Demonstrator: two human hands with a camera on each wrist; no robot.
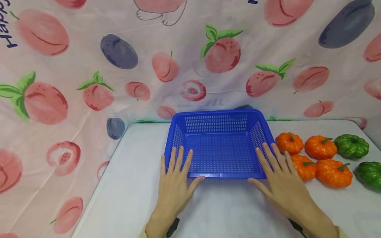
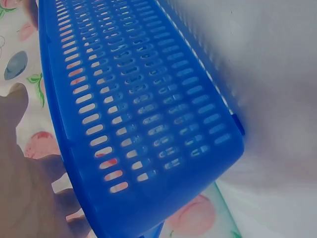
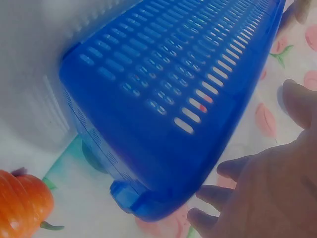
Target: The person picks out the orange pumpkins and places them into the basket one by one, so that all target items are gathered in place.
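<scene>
A blue plastic basket [image 1: 218, 176] with slotted walls stands on the white table, nothing lying inside it. My left hand [image 1: 175, 185] is spread flat at its near left corner, fingers straight and overlapping the rim in the head view. Mirroring it, my right hand [image 1: 282, 185] spreads its straight fingers over the near right corner. In the left wrist view the basket's near wall [image 2: 143, 99] fills the middle, with fingertips right at the rim. From the right wrist, the basket's corner [image 3: 143, 148] shows beside the extended fingers. Neither hand holds anything.
Right of the basket sit several orange pumpkins [image 1: 334, 173] in a cluster. Farther right are two green pumpkins, one dark [image 1: 369, 175] and one striped [image 1: 351, 146]. A peach-patterned cloth [image 1: 220, 89] hangs behind the white table [image 1: 131, 185] and along its left side.
</scene>
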